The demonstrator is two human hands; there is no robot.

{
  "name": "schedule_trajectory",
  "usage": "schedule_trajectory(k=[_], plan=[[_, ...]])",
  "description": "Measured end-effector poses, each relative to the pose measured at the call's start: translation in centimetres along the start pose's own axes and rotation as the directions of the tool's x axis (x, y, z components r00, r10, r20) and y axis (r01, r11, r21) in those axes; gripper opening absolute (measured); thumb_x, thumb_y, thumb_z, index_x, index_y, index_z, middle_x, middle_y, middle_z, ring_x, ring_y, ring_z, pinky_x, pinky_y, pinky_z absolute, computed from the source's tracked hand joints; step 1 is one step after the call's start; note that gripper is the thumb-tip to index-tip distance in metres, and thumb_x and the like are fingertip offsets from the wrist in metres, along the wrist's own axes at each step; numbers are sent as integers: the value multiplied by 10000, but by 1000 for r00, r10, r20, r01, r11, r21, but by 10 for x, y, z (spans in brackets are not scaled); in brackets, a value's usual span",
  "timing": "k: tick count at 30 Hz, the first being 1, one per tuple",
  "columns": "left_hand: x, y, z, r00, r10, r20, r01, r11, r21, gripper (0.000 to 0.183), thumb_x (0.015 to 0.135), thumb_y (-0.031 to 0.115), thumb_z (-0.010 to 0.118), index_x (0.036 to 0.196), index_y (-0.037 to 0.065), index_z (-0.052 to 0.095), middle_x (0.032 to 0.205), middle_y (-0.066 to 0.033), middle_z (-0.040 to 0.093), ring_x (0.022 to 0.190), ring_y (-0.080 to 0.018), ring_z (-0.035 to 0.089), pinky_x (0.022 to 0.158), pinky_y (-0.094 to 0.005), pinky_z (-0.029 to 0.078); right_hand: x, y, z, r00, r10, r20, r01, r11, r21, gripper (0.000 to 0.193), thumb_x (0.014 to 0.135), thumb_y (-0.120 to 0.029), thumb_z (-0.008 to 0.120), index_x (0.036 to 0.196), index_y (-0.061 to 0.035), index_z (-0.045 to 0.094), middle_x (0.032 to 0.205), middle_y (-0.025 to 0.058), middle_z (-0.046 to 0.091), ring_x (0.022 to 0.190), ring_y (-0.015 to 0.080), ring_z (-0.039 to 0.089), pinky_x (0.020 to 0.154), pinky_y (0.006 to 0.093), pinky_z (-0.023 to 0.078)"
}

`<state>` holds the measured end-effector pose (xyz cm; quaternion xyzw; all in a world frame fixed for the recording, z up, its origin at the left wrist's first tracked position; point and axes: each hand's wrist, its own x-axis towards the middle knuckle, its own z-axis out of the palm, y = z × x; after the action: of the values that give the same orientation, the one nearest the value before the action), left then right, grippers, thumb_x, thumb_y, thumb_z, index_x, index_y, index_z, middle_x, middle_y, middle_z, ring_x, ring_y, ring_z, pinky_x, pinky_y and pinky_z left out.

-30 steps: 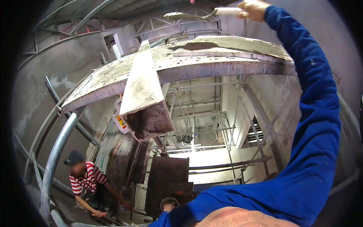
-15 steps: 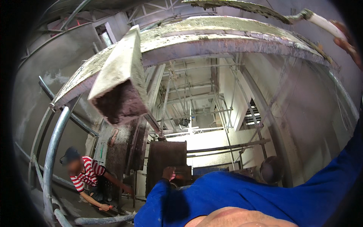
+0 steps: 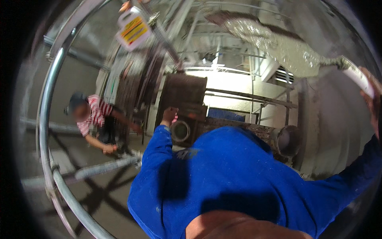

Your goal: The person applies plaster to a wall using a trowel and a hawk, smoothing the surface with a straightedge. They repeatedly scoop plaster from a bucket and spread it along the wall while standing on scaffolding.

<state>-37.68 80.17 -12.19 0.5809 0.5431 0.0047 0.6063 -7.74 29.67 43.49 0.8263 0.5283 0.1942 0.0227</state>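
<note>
My right hand [image 3: 371, 88] is closed round the white handle of a long-bladed trowel [image 3: 274, 42], raised at the upper right. Wet grey mortar seems to coat its blade, which is smeared by motion. My left hand [image 3: 170, 115] hangs by my left side with curled fingers; what they may hold is too small to make out. It is nearest to a round, open-topped bucket [image 3: 181, 131] and a dark brown board [image 3: 183, 87] below. My blue sleeves run to both wrists.
A person in a striped shirt [image 3: 94, 115] bends at the lower left, behind curved metal scaffold pipes [image 3: 49, 95]. A white jug with a yellow label [image 3: 134, 30] shows at the top left. A dark cylinder [image 3: 288, 141] lies to the right.
My view has tipped downward, so the scene sits higher. The hollow beam and mortar-covered ledge have left the view; the white jug now shows. My right hand still grips the trowel, its blade lower.
</note>
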Motion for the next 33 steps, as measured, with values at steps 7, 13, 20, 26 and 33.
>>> schedule_trajectory(k=[7, 13, 20, 26, 33], plan=[[-69, -136, -12, 908, -354, -224, 352, 935, -50, 151, 841, 242, 592, 778, 118, 531, 598, 2, 498, 503, -144, 496, 418, -329, 416, 45, -22, 214, 988, -138, 76, 119, 970, 210, 383, 768, -268, 647, 1132, -166, 592, 805, 121, 629, 708, 295, 593, 657, 384, 483], [-122, -196, 38, 863, -467, -191, 425, 877, -223, 123, 820, 206, 579, 812, 100, 518, 685, -30, 512, 517, -153, 509, 447, -320, 437, 132, -135, 447, 843, -365, 395, 180, 884, 432, 344, 832, -346, 551, 1122, -162, 535, 939, 122, 631, 900, 330, 591, 755, 450, 474], [-181, -222, 71, 859, -409, -309, 276, 877, -394, 177, 835, 231, 523, 861, 65, 579, 769, -46, 577, 611, -147, 592, 470, -287, 462, 226, -309, 590, 591, -465, 659, -14, 811, 585, 492, 885, -445, 476, 886, 27, 616, 655, 146, 611, 540, 259, 601, 560, 397, 494], [-262, -330, 90, 845, -248, -473, 327, 941, 91, 165, 696, 174, 594, 819, 64, 601, 791, -125, 616, 700, -284, 622, 567, -387, 495, 227, -331, 591, 473, -454, 755, -524, 544, 655, 442, 916, -410, 455, 638, -66, 465, 448, 41, 422, 342, 172, 405, 361, 347, 358], [-294, -405, 104, 939, 29, -344, 219, 720, 659, 118, 699, 156, 578, 789, 97, 627, 707, -117, 625, 771, -314, 627, 635, -459, 494, 136, -306, 610, 593, -319, 740, -771, 40, 635, 290, 826, -232, 594, 1006, -40, 473, 605, 55, 466, 411, 151, 467, 343, 307, 411]])
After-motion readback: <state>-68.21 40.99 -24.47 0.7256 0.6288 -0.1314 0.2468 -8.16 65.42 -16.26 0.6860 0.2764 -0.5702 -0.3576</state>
